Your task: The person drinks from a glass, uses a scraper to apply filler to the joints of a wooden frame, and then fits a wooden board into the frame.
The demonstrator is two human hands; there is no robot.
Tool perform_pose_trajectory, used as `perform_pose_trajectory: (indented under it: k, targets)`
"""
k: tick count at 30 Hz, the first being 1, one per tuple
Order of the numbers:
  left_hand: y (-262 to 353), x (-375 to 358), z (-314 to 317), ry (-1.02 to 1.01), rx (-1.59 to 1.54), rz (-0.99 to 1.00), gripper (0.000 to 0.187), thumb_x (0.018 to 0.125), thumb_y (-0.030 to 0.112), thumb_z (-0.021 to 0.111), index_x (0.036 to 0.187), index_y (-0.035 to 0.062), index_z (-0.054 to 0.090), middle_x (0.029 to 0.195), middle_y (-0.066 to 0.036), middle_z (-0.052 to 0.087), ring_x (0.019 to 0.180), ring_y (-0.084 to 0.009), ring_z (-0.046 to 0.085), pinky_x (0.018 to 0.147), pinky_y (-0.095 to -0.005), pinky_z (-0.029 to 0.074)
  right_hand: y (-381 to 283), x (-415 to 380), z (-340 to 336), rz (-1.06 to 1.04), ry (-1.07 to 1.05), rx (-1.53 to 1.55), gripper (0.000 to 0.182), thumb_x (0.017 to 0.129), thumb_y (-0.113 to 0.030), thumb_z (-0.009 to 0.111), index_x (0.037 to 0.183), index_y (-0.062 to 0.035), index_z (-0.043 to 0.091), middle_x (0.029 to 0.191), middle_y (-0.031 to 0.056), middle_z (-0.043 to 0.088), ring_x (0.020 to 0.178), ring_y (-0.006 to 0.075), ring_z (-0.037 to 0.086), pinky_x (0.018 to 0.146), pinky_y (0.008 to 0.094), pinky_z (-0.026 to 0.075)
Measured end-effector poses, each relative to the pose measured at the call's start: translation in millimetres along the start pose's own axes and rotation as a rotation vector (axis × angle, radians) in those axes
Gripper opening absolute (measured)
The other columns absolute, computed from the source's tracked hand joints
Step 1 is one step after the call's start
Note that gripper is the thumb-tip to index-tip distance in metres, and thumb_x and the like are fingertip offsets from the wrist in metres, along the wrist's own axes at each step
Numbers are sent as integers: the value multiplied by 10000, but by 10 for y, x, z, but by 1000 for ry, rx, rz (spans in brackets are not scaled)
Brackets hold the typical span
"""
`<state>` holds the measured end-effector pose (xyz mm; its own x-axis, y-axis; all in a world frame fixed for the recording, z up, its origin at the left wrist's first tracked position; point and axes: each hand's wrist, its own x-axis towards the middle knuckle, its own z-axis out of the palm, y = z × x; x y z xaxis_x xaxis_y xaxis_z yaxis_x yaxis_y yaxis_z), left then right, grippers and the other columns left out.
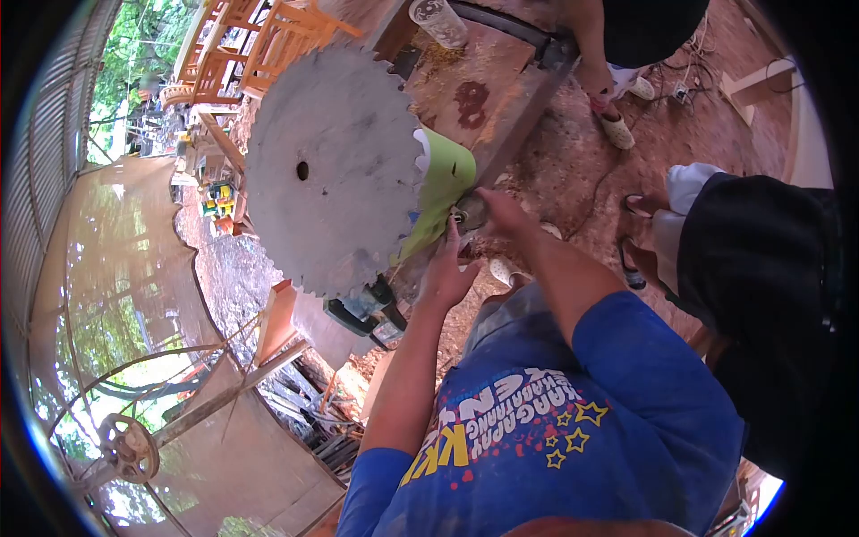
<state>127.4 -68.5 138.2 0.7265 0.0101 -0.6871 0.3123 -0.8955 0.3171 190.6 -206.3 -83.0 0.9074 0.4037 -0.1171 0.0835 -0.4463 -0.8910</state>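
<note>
A large grey circular saw blade (335, 170) with a toothed rim and a small centre hole fills the upper left middle. Against its right edge lies a curved light-green piece (445, 170). My left hand (445, 276) is beside the lower right rim, its index finger stretched to a small round metal part (459, 217) and its thumb apart. From the right, my right hand (501, 213) closes at the grey end of a bar by that part; what its fingers grip is partly hidden.
A wooden board (465, 85) carries sawdust and a patterned cup (438, 22). Below the blade is a dark green power tool (365, 313). Orange wooden chairs (268, 54) stand upper left. People stand at right, one in dark clothing (761, 277); a cable crosses the dirt floor.
</note>
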Motion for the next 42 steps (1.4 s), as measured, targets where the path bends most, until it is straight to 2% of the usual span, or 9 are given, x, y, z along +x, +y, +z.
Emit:
perform_pose_trajectory:
  k: [4, 11, 14, 17, 20, 32, 35, 40, 42]
  targets:
    - [-55, 39, 46, -21, -27, -7, 1112, 934, 368, 729, 1706, 194, -51, 1536, -301, 519, 1384, -428, 561, 1164, -480, 436, -332, -26, -283, 68, -92, 18, 852, 627, -178, 929, 1399, -75, 583, 1276, 224, 680, 1218, 419, 632, 1059, 468, 518]
    - [-139, 79, 108, -1, -8, -21, 1110, 932, 343, 739, 1707, 205, -43, 1519, -300, 539, 1326, -389, 624, 1138, -460, 466, -196, -29, -128, 28, 12, -29, 811, 643, -181, 900, 1384, -63, 591, 1247, 227, 688, 1219, 417, 629, 1038, 477, 520]
    - [-226, 71, 172, 92, 73, 70, 1138, 914, 373, 740, 1698, 241, -75, 1383, -304, 637, 1254, -506, 617, 1085, -527, 489, -186, -15, -81, 67, -21, 12, 831, 634, -178, 888, 1399, -70, 582, 1262, 226, 681, 1223, 419, 623, 1045, 478, 514]
    - [-254, 98, 175, 25, -91, 36, 1136, 916, 366, 741, 1698, 249, -76, 1390, -287, 642, 1266, -497, 617, 1097, -517, 486, -275, -29, -164, 116, -44, 10, 844, 621, -189, 882, 1401, -79, 580, 1260, 227, 679, 1220, 424, 620, 1052, 482, 509]
    - [-233, 101, 147, -25, -78, 4, 1153, 939, 327, 734, 1689, 238, -137, 1518, -259, 566, 1288, -382, 656, 1142, -437, 465, -206, 0, -141, 104, -78, 28, 829, 614, -206, 878, 1380, -76, 587, 1249, 229, 680, 1213, 426, 620, 1051, 485, 508]
    - [-228, 88, 146, -34, -134, -7, 1144, 941, 309, 741, 1692, 250, -120, 1474, -272, 597, 1301, -375, 651, 1130, -436, 484, -236, 6, -175, 67, -88, 49, 847, 583, -250, 899, 1349, -60, 593, 1252, 245, 675, 1219, 433, 618, 1055, 488, 504]
    - [-289, 126, 209, -6, -189, 0, 1133, 925, 341, 737, 1697, 266, -89, 1414, -237, 653, 1279, -426, 645, 1141, -481, 468, -48, 28, -48, 28, -52, 55, 861, 578, -263, 897, 1357, -57, 593, 1266, 252, 674, 1228, 431, 621, 1060, 481, 503]
    - [-221, 89, 160, -22, -222, 4, 1138, 925, 326, 737, 1697, 256, -96, 1414, -250, 650, 1269, -408, 658, 1132, -470, 474, -208, 2, -200, 35, -96, 112, 875, 579, -269, 883, 1376, -55, 592, 1270, 249, 681, 1208, 429, 638, 1051, 480, 509]
    - [-208, 70, 134, -35, -233, -5, 1140, 931, 313, 738, 1695, 253, -106, 1430, -262, 633, 1275, -396, 660, 1129, -459, 478, -195, 13, -170, 38, -73, 121, 859, 562, -290, 898, 1340, -60, 616, 1247, 223, 696, 1193, 410, 655, 1034, 458, 518]
